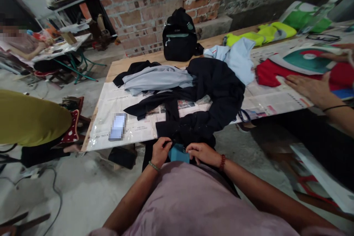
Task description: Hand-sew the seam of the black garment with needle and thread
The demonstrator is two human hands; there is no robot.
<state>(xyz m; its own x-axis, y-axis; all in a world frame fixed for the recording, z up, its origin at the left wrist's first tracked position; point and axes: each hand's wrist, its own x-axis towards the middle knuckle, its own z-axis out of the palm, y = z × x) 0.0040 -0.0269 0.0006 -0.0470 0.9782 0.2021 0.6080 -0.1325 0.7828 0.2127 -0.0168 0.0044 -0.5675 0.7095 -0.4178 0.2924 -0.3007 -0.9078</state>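
Bottom centre, the left hand (162,151) pinches the dark cloth (221,92), apparently to steady it; the right hand (204,153) curls close, its grip impossible to tell.

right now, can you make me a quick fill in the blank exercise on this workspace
The device with a lit screen on the table is a ____.
The right hand has a red bracelet at its wrist; the left hand has a bracelet coloured ____.
The appliance on the red cloth is an ____.
The wall behind the black bag is ____.
Missing words: phone; green; iron; brick
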